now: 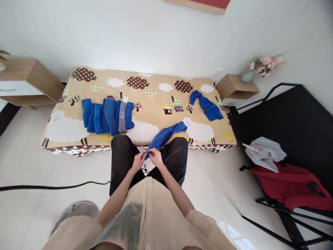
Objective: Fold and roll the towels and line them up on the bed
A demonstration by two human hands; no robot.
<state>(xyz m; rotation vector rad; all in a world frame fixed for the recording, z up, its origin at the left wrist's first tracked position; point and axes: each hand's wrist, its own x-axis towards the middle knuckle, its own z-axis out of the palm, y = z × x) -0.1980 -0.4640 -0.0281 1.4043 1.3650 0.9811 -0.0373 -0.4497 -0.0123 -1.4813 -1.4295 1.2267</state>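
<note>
Close together between my knees, my left hand and my right hand pinch the near end of a long blue towel. Its far part lies stretched across the front edge of the bed, slanting up to the right. Another blue towel lies crumpled and bent on the right side of the bed. To the left, several rolled or folded towels stand in a row, mostly blue, with a grey one bearing faint lettering.
Wooden nightstands flank the bed, one at left and one at right with a flower vase. A black folding frame at right carries a red bag and a white plastic bag. A black cable crosses at left.
</note>
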